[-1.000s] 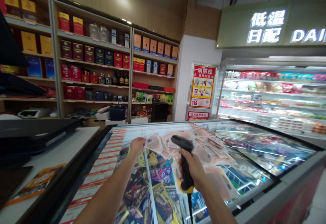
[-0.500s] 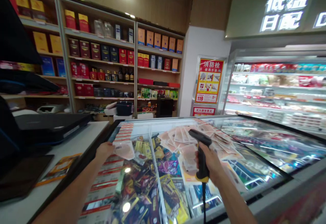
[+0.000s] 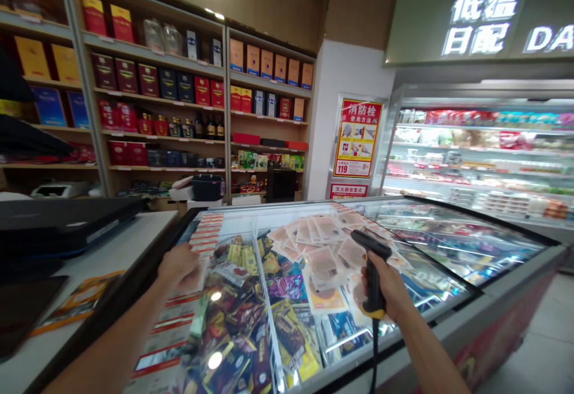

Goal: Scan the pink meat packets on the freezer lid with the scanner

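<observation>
My right hand (image 3: 390, 289) is wrapped round the grip of a black and yellow barcode scanner (image 3: 375, 277), its head pointing to the upper left and its cord hanging down. Over the left side of the freezer, my left hand (image 3: 178, 267) is closed on the edge of a flat, pale pinkish packet (image 3: 194, 279). The hand covers much of that packet, and its fingers are blurred. Many similar flat packets (image 3: 325, 259) lie fanned and overlapping on the freezer's glass lid (image 3: 233, 328), left of and behind the scanner.
Wrapped ice creams (image 3: 237, 328) show through the glass. Red and white price labels (image 3: 165, 322) run along its left side. A white counter (image 3: 103, 259) at left carries an orange packet (image 3: 78, 301) and a black device (image 3: 67, 220). Shelves of boxes (image 3: 161, 83) stand behind.
My left hand has drawn the flat packet left and slightly down, turning it so less shows. My right hand has shifted right with the scanner. The whole view has turned a little rightward.
</observation>
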Demonstrator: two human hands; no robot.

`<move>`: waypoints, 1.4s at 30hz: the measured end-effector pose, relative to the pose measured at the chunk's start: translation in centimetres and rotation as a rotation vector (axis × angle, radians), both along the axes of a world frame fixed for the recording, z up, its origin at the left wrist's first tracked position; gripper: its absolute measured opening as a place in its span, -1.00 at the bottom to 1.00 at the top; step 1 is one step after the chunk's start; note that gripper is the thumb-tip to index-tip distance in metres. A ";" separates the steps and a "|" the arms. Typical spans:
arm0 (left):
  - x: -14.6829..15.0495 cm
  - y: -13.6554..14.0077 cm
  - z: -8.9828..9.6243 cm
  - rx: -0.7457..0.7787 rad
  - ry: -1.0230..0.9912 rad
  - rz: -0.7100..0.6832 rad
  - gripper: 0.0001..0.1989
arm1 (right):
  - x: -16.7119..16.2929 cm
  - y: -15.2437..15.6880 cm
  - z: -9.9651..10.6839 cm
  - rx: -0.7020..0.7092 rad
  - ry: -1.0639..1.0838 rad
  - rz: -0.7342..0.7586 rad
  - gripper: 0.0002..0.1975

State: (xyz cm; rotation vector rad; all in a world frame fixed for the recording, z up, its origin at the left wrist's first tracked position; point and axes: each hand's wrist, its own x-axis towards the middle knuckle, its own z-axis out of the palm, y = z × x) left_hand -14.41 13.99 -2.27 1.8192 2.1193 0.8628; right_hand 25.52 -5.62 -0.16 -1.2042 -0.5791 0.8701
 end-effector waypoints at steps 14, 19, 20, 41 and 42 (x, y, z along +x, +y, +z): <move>25.2 -7.1 -2.0 -0.112 0.048 -0.429 -0.44 | -0.3 -0.8 -1.6 -0.025 -0.049 0.137 -0.68; 27.7 -9.1 -2.0 -0.039 0.040 -0.359 -0.26 | 0.0 -0.6 -2.6 0.002 -0.061 0.137 -0.67; 27.9 -9.1 -2.1 -0.033 0.024 -0.355 -0.25 | 0.0 -0.6 -2.6 0.008 -0.060 0.129 -0.67; 19.8 -2.9 -1.5 -0.183 -0.935 -0.329 -0.72 | -7.1 -1.9 -1.2 -0.101 -0.126 0.343 -0.63; 19.2 -2.7 -1.4 -0.172 -0.956 -0.321 -0.72 | -7.6 -1.9 -1.1 -0.111 -0.117 0.346 -0.64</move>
